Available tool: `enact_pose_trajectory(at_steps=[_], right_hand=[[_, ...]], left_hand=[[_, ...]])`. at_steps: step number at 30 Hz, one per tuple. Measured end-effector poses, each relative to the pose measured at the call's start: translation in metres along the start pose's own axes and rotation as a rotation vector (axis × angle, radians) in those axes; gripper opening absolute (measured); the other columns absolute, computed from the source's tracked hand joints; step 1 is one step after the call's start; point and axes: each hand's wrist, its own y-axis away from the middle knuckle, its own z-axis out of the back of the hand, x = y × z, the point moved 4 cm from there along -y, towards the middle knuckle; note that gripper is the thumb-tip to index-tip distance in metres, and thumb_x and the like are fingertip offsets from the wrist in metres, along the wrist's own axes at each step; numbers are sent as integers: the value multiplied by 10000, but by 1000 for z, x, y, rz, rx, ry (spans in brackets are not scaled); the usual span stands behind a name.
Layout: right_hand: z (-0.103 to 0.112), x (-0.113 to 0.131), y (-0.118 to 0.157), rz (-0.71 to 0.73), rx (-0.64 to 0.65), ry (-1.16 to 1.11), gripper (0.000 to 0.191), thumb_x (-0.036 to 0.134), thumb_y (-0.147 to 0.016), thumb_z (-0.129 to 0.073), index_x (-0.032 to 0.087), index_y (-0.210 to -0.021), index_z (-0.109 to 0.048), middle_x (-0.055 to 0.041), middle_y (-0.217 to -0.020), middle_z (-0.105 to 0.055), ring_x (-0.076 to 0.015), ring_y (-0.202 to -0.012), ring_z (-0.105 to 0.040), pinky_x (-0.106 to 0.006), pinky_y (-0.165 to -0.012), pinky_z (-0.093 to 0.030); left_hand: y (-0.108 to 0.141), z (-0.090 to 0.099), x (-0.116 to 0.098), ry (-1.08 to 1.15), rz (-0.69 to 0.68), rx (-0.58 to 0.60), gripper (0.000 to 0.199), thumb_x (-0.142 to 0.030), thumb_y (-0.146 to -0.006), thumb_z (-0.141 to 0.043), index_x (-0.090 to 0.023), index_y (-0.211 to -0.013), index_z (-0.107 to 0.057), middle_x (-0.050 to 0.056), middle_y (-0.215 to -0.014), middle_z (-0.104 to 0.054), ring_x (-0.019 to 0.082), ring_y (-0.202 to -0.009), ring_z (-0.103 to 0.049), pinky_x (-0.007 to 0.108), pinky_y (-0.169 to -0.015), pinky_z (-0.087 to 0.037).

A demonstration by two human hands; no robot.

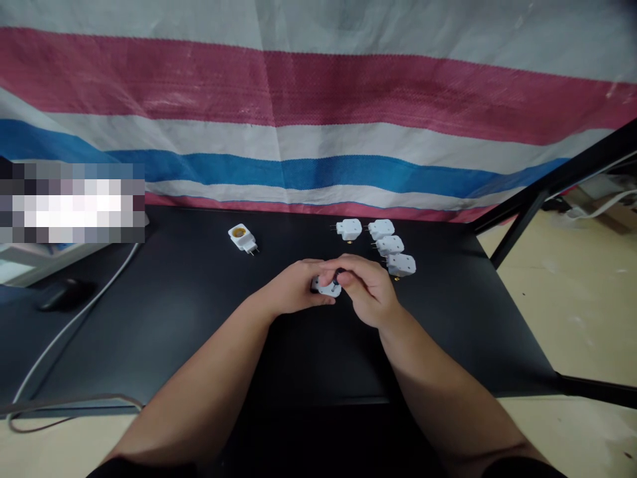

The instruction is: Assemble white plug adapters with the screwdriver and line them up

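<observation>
My left hand (297, 287) is closed around a small white plug-in unit (327, 290), low over the dark table. Part of the unit is covered by my fingers. In my right hand (365, 285) is a short dark-handled screwdriver (339, 273), pinched between thumb and fingers and pointing down at the unit's face. Whether its tip sits in a screw cannot be made out. Behind my right hand, a similar white plug (351, 229) lies on its own, and several more, including a front one (401, 265), lie grouped to the right with their prongs pointing left.
Another white plug (242, 238) with a round yellowish opening lies back left on the black table (189, 318). A black mouse (67, 293) and a pale cable (89, 307) are at the left. A striped sheet (318, 86) hangs behind; a black metal frame (527, 206) stands at the right.
</observation>
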Motion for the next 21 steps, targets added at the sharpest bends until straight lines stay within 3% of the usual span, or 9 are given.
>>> enact_pose_trajectory(at_steps=[4, 7, 10, 15, 18, 21], right_hand=[[-7, -13, 4, -167, 33, -420, 254, 440, -1170, -483, 277, -1236, -666, 48, -730, -462, -163, -652, -450, -340, -672, -471], [-10, -19, 7, -177, 6, -539, 117, 376, -1122, -627, 309, -1162, -539, 72, -762, -442, -139, -647, -397, -297, -646, -410], [-12, -20, 7, -151, -2, -529, 196, 310, -1095, -689, 306, -1086, -494, 48, -884, -536, -129, -702, -497, -276, -643, -461], [-3, -16, 2, -64, -18, -339, 97, 337, -1068, -735, 282, -1107, -666, -43, -1219, -559, -165, -976, -652, -337, -778, -619], [6, -14, 1, -65, 11, -217, 84, 348, -1076, -729, 273, -1108, -749, -37, -1126, -589, -160, -932, -665, -348, -826, -608], [8, -14, 2, -124, 37, -182, 221, 414, -1133, -625, 261, -1163, -781, -36, -1004, -635, -185, -914, -674, -386, -873, -585]], left_hand=[[-1, 1, -2, 15, 10, 19, 247, -267, -884, -900, -218, -1092, -775, 44, -1067, -773, 232, -980, -715, 369, -887, -543], [-2, 1, -3, 9, 29, 41, 255, -258, -879, -905, -209, -1092, -774, 45, -1088, -780, 234, -990, -714, 367, -897, -541], [-2, 1, -3, 18, 43, 36, 216, -267, -889, -888, -205, -1056, -765, 36, -1036, -769, 227, -970, -718, 358, -883, -543], [-1, 0, 1, 21, 64, 38, 258, -314, -887, -884, -211, -1090, -761, 26, -960, -724, 219, -918, -693, 349, -822, -532], [-1, 0, 1, 35, 73, 33, 260, -323, -879, -890, -202, -1056, -742, 26, -973, -712, 211, -898, -673, 343, -798, -518], [-1, 1, 0, 25, 78, 19, 253, -302, -857, -905, -194, -979, -711, 13, -936, -694, 201, -868, -656, 346, -806, -516]])
